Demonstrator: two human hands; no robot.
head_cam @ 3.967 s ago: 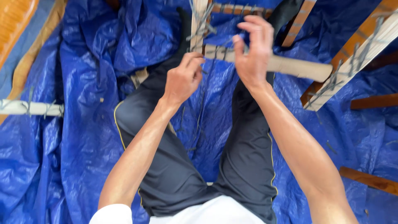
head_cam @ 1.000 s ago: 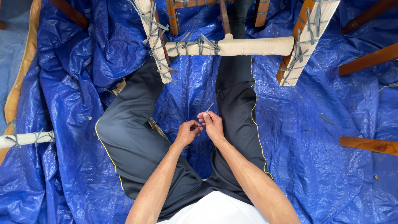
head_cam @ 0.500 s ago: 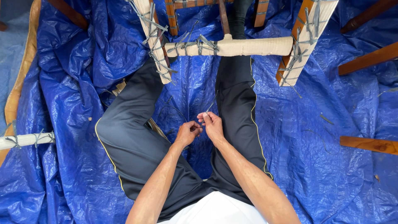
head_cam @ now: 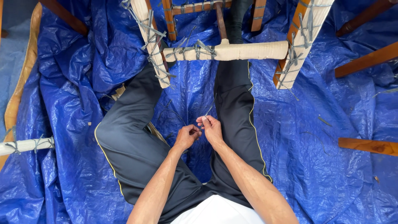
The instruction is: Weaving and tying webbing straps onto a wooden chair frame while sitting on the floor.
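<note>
Both the left hand [head_cam: 187,137] and right hand [head_cam: 211,127] pinch a thin grey cord strand [head_cam: 208,111] tightly, its length running up and away toward the pale wrapped wooden crossbar [head_cam: 244,51].

Soft, even daylight fills the view, bright without harsh shadows; only faint shade gathers in the folds of the blue tarp [head_cam: 83,74] and between the black trouser legs [head_cam: 137,137]. The crinkled tarp gives off pale, milky sheen along its ridges, strongest at the right. Focus is sharp across the middle, with slight wide-angle stretching toward the edges and no motion blur.
</note>
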